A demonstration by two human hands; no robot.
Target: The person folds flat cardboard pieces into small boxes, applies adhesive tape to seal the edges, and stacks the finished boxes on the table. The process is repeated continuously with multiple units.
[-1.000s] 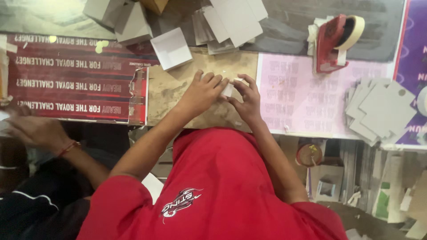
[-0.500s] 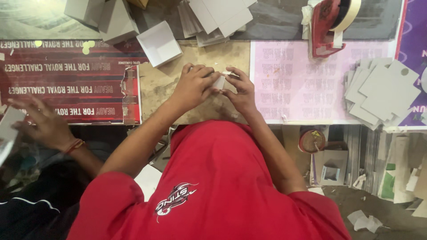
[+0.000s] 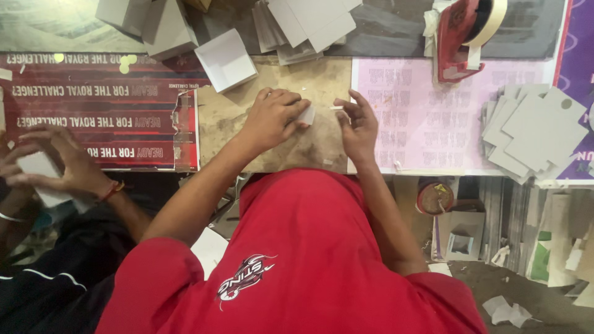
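My left hand (image 3: 272,117) rests on the brown board (image 3: 235,124) and grips a small white card piece (image 3: 307,115) between thumb and fingers. Just to the right, my right hand (image 3: 357,124) is off the piece, its fingers spread. A short pale strip (image 3: 336,108) sticks out from its fingertips toward the piece. My red shirt fills the lower middle of the view.
An open white box (image 3: 226,60) and flat grey card sheets (image 3: 309,21) lie at the back. A red tape dispenser (image 3: 461,37) stands on the pink sheet (image 3: 427,124). A stack of grey card cutouts (image 3: 535,130) lies right. A co-worker's hands (image 3: 68,164) hold a white box (image 3: 40,179) at left.
My right hand has come off the white piece and moved right, leaving a gap. My left hand keeps the piece. The co-worker's hands have taken up a white box.
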